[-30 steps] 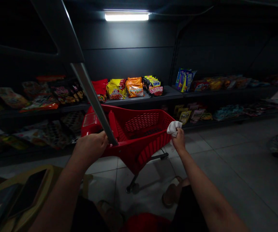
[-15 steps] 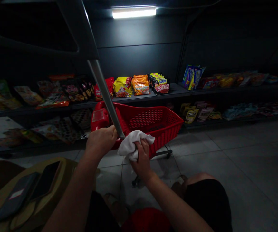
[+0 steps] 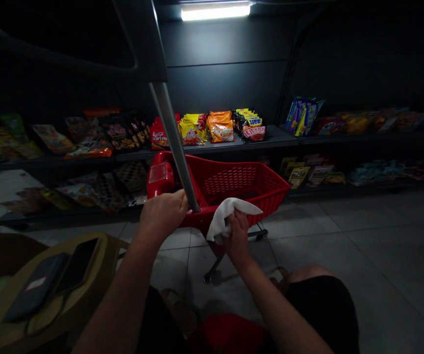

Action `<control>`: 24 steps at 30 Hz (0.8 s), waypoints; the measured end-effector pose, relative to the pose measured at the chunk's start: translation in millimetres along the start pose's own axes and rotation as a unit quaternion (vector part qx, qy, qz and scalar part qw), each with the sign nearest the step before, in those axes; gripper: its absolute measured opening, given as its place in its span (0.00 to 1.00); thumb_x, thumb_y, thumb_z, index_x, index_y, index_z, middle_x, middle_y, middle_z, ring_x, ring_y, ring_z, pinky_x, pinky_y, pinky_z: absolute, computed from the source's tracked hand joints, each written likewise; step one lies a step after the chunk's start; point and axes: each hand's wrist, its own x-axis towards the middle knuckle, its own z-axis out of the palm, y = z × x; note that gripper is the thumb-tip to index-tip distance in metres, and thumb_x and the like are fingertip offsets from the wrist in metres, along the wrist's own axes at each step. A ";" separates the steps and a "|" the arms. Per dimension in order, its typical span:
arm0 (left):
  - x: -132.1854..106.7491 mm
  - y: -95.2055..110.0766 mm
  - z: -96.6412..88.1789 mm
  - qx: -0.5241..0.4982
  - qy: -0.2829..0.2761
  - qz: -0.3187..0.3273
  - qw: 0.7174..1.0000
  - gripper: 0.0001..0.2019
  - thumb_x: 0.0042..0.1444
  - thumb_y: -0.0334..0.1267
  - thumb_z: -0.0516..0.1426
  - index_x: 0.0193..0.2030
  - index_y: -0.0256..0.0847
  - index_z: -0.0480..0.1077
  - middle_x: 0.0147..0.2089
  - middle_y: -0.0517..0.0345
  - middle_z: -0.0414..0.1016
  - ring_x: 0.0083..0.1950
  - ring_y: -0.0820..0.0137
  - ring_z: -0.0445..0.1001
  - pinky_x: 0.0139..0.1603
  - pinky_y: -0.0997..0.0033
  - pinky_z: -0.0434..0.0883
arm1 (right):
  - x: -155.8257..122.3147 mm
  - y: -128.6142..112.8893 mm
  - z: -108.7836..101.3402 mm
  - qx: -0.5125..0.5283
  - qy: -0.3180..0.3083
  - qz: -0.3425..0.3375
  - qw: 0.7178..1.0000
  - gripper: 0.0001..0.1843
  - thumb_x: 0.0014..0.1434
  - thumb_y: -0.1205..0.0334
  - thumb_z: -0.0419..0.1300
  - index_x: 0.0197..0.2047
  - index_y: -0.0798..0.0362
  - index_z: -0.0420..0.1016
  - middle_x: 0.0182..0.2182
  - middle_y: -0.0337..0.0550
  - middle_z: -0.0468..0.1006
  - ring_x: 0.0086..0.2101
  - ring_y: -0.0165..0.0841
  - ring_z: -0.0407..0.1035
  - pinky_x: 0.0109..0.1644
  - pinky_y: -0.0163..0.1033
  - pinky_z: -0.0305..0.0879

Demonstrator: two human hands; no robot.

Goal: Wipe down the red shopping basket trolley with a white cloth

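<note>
A small red shopping cart (image 3: 270, 191) with a perforated plastic basket stands in front of me. A metal handle post (image 3: 171, 132) rises from its near left end. My left hand (image 3: 164, 214) is closed on the cart's red rim, right beside the foot of this post. My right hand (image 3: 238, 236) grips a crumpled white cloth (image 3: 222, 219) against the near side of the basket. The cloth hides part of that side, and one corner of it sticks out to the right.
Snack packets (image 3: 221, 127) line the dark shelves (image 3: 276, 140) behind the cart. Two phones (image 3: 37, 285) lie on a tan stool-like surface (image 3: 86, 295) at my left. A cart wheel (image 3: 207, 278) rests on the tiled floor (image 3: 318, 246) close to my feet.
My right hand has slid the cloth rightward along the basket's near side. The left hand keeps its grip by the post. The whole view has shifted slightly.
</note>
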 end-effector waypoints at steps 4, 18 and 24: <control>-0.8 1.3 -0.6 0.004 0.006 0.007 1.000 0.27 0.68 0.49 0.36 0.46 0.43 0.74 0.39 0.46 0.82 0.40 0.55 0.81 0.35 0.65 0.69 | 19.7 -30.5 -0.7 0.049 -0.045 0.005 0.998 0.23 0.55 0.63 0.57 0.55 0.48 0.68 0.53 0.48 0.72 0.58 0.45 0.63 0.66 0.56 0.55; 7.1 17.2 -2.3 -0.002 0.008 0.017 1.000 0.26 0.68 0.47 0.37 0.45 0.42 0.74 0.40 0.44 0.82 0.42 0.52 0.81 0.36 0.61 0.71 | 29.3 -62.6 -19.2 0.275 -0.047 0.308 0.909 0.18 0.52 0.62 0.60 0.48 0.49 0.68 0.41 0.42 0.76 0.41 0.38 0.71 0.44 0.41 0.69; 7.5 15.7 -3.0 -0.006 0.000 0.008 1.000 0.26 0.68 0.47 0.37 0.44 0.43 0.75 0.41 0.46 0.82 0.43 0.55 0.81 0.38 0.64 0.70 | 45.6 -28.3 -34.0 0.518 -0.092 0.431 0.733 0.15 0.55 0.57 0.55 0.46 0.50 0.68 0.31 0.37 0.76 0.30 0.35 0.72 0.34 0.38 0.70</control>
